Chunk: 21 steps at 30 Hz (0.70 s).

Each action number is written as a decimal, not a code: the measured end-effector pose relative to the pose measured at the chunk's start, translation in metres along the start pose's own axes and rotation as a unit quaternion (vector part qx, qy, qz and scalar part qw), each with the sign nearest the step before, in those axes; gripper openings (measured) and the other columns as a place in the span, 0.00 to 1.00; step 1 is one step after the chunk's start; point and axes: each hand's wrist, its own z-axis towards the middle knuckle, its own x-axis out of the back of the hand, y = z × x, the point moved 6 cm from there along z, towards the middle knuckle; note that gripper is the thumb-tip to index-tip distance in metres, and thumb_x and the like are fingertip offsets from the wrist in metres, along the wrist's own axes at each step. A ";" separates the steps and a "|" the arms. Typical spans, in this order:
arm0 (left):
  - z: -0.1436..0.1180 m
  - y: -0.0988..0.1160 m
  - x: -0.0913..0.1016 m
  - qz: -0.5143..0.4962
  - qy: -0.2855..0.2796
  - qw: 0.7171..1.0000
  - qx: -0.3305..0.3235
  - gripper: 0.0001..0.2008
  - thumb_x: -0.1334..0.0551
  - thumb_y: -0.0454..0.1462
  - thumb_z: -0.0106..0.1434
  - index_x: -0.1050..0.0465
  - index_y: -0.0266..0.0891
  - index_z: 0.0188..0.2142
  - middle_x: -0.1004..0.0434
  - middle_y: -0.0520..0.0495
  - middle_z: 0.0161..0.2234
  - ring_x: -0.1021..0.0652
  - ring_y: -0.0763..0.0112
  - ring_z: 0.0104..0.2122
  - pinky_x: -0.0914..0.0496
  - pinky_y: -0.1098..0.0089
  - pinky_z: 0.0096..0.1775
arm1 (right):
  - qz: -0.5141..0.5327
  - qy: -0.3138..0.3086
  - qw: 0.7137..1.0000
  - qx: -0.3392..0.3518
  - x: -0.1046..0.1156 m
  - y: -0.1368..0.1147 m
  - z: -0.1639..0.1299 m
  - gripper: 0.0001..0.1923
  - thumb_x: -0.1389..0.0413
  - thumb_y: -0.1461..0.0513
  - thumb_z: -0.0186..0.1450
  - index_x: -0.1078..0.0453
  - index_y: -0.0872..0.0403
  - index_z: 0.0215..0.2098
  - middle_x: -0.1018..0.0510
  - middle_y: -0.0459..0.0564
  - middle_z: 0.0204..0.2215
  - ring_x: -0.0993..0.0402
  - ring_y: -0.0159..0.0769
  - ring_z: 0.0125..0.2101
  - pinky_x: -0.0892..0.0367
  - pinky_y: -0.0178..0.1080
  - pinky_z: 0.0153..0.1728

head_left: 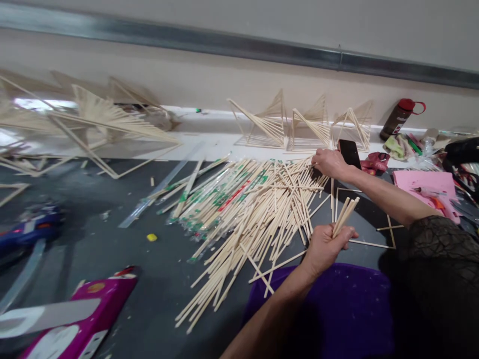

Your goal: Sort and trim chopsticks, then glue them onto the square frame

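My left hand is closed round a small bunch of wooden chopsticks, their ends pointing up. Beyond it, my right hand reaches to the far end of a pile of loose chopsticks, its bent fingers pressed together on the stick ends; the fingertips are partly hidden. Left of the loose ones lie chopsticks in clear wrappers with green print. A square frame of sticks lies on the dark table behind my left hand. Below that hand is a purple surface.
Stick structures line the wall, with larger ones at left. A phone, a bottle and pink sheets are at right. A blue tool, a clear ruler and a magenta box lie at left.
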 end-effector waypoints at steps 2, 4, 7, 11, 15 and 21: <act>0.000 -0.001 0.000 0.002 -0.002 1.000 0.000 0.20 0.38 0.50 0.59 0.21 0.37 0.22 0.27 0.48 0.21 0.28 0.72 0.26 0.36 0.72 0.30 | -0.017 -0.005 1.000 0.015 -0.008 0.000 0.013 0.17 0.53 0.66 0.69 0.24 0.60 0.47 0.23 0.63 0.47 0.26 0.49 0.47 0.35 0.42 0.38; 0.000 -0.002 -0.001 0.002 -0.004 1.000 -0.002 0.20 0.38 0.49 0.60 0.21 0.36 0.22 0.27 0.48 0.21 0.28 0.72 0.26 0.36 0.72 0.31 | -0.031 -0.007 0.999 0.034 -0.013 -0.001 0.022 0.17 0.54 0.66 0.70 0.24 0.61 0.47 0.23 0.64 0.47 0.27 0.50 0.48 0.35 0.43 0.41; 0.000 -0.004 -0.001 0.004 -0.004 1.000 0.004 0.20 0.39 0.50 0.60 0.20 0.36 0.25 0.28 0.48 0.20 0.27 0.72 0.26 0.36 0.72 0.30 | -0.046 -0.001 0.997 0.059 -0.008 -0.003 0.028 0.18 0.55 0.64 0.71 0.25 0.61 0.47 0.22 0.63 0.48 0.28 0.51 0.50 0.36 0.45 0.44; 0.000 -0.004 -0.001 0.009 -0.002 1.000 0.010 0.20 0.39 0.50 0.60 0.17 0.35 0.30 0.29 0.49 0.19 0.28 0.72 0.24 0.36 0.72 0.28 | 0.010 0.029 0.999 0.038 0.020 -0.002 0.022 0.16 0.51 0.62 0.70 0.23 0.56 0.47 0.20 0.56 0.47 0.25 0.47 0.48 0.36 0.42 0.42; 0.000 -0.001 -0.001 0.006 -0.003 1.000 0.013 0.20 0.39 0.50 0.60 0.17 0.35 0.30 0.27 0.48 0.20 0.29 0.73 0.23 0.37 0.73 0.27 | 0.219 -0.007 0.975 0.028 0.035 -0.003 0.009 0.11 0.47 0.64 0.66 0.22 0.57 0.39 0.17 0.50 0.33 0.22 0.35 0.36 0.35 0.35 0.36; 0.001 -0.001 -0.001 0.015 0.001 1.000 -0.007 0.21 0.38 0.51 0.60 0.17 0.36 0.29 0.23 0.45 0.22 0.25 0.70 0.26 0.34 0.72 0.29 | 0.492 -0.099 0.865 -0.012 0.014 -0.008 -0.007 0.05 0.46 0.70 0.61 0.29 0.58 0.30 0.26 0.41 0.21 0.27 0.27 0.21 0.36 0.30 0.24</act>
